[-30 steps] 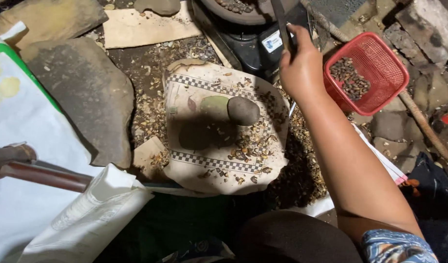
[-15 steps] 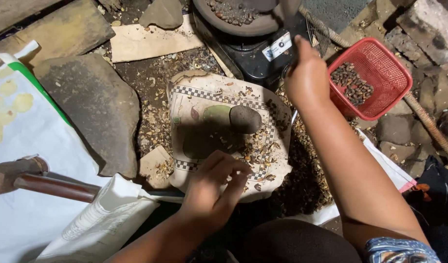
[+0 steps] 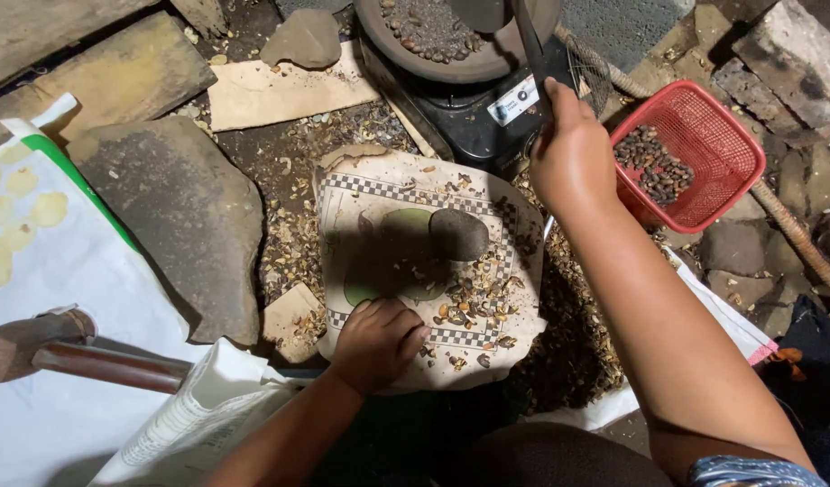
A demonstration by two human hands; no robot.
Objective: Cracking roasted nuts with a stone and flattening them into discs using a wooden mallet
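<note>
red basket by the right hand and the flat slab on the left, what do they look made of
The red basket looks like moulded plastic: a uniform bright red with a fine open mesh wall and thicker rim. The flat slab looks like rough natural stone: dull grey, uneven surface, irregular chipped edges. Neither can be confirmed by look alone.

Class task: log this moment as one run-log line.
left hand: fist on paper | right hand: gripping tool handle over pan | basket: beside

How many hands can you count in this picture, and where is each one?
2. The left hand rests on the printed paper beside scattered shells. The right hand is raised beside the red basket, gripping a dark handle.
</note>
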